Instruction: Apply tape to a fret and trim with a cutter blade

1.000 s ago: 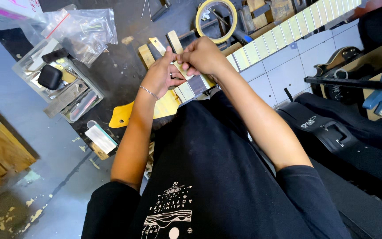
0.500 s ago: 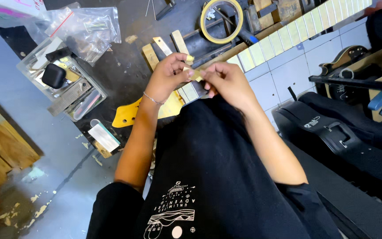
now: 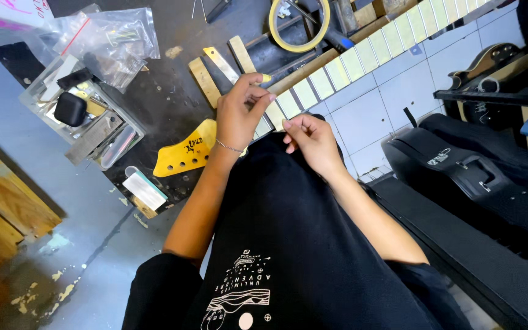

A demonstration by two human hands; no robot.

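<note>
A: Fretboard neck (image 3: 362, 58), head view: where does it lie, and how would it handle?

B: It runs diagonally across the counter (image 3: 172, 104), masked in pale tape between the frets. Judged rigid and fairly light, with edges that mark easily; best gripped along its sides.

A: State of the hands?

B: Left hand (image 3: 239, 116): fingers curled, tips pinched at the neck's near end. Right hand (image 3: 313, 137): loosely curled just beside it; whether it holds anything cannot be told.

Left hand (image 3: 239, 116) pinching, right hand (image 3: 313, 137) loosely curled.
</note>
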